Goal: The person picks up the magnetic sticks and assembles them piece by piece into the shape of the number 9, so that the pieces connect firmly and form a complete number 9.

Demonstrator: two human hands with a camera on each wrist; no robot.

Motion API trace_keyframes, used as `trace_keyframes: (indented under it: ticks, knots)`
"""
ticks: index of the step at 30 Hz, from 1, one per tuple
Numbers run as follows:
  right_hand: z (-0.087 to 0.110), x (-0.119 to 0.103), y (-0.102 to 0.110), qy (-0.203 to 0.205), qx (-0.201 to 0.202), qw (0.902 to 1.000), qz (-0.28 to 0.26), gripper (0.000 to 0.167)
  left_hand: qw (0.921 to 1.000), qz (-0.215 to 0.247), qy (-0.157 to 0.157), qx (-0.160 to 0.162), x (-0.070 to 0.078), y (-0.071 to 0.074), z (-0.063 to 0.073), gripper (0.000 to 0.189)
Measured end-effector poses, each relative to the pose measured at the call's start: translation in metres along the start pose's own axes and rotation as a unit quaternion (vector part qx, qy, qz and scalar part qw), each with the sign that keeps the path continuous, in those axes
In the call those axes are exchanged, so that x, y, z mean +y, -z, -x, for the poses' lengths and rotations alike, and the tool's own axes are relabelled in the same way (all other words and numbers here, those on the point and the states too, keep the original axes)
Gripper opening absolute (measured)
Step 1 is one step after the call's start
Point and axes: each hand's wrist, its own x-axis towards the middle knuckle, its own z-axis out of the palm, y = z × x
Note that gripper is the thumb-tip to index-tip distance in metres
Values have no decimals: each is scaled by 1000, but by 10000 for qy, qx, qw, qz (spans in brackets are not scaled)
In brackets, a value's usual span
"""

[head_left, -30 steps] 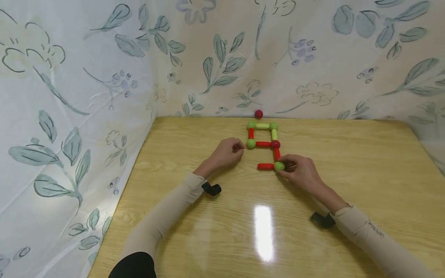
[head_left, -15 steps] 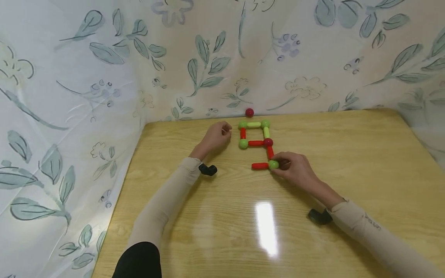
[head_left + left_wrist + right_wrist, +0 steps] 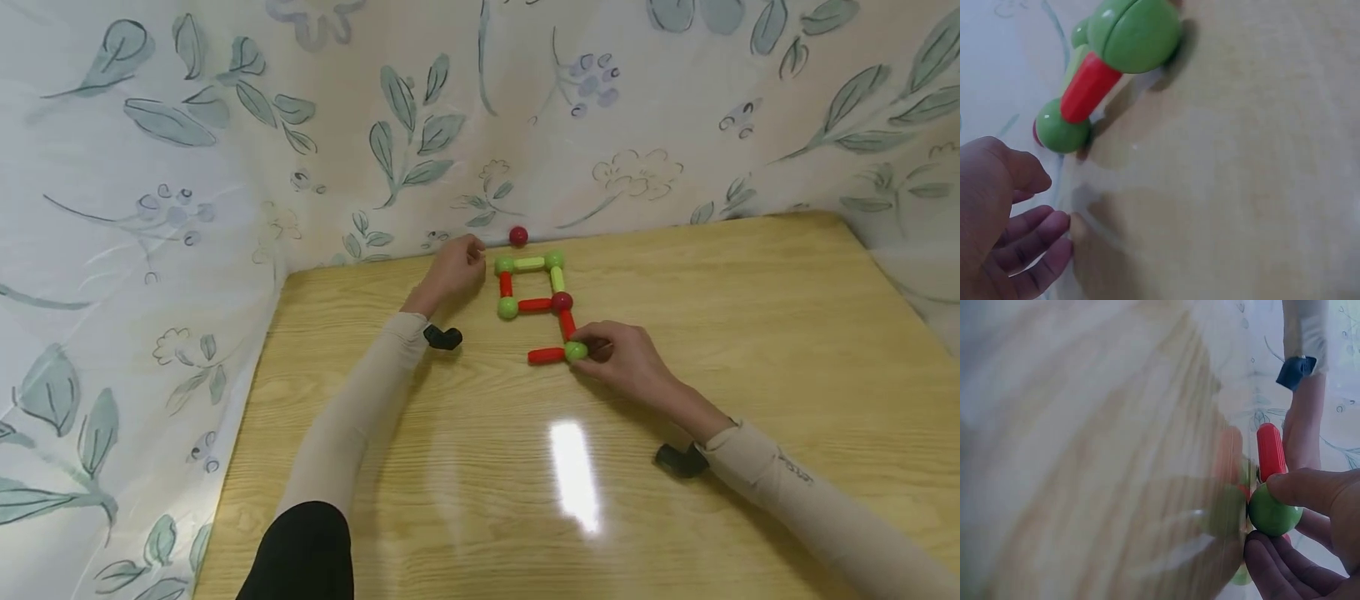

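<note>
My right hand [image 3: 626, 358] pinches a green ball [image 3: 1272, 511] between thumb and fingers at the near corner of a rod-and-ball figure. One red rod [image 3: 546, 356] points left from this ball, its far end free. Another red rod [image 3: 567, 324] runs back to a dark red ball [image 3: 562, 302]. Beyond lies a closed square of red and yellow-green rods, with green balls at its other corners, such as the back left green ball [image 3: 505, 266]. My left hand [image 3: 452, 271], fingers loosely bent and holding nothing, hovers left of that ball. A loose red ball [image 3: 518, 236] sits behind the square.
The wooden table [image 3: 465, 467] meets a patterned cloth [image 3: 322, 125] along its back and left edges. A black wrist camera [image 3: 442, 337] sits by the left cuff, and another wrist camera [image 3: 681, 460] by the right. Light glares on the tabletop.
My left hand has moved back along the table, from beside the square's near left ball toward the back edge and loose red ball. The right hand keeps its pinch. The head view has shifted.
</note>
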Motion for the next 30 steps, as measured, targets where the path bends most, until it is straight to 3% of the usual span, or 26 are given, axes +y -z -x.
trace_keyframes:
  ticks: [9, 18, 30]
  knots:
    - [-4, 4, -1, 55, 67, 9999, 72, 32, 9980, -583, 90, -231, 13, 5, -36, 33]
    - [-2, 7, -1, 36, 87, 10000, 10, 33, 9962, -596, 256, -583, 25, -4, -56, 39]
    - [-1, 6, -1, -47, 72, 10000, -15, 33, 9963, -734, 234, -376, 28, -21, -76, 40]
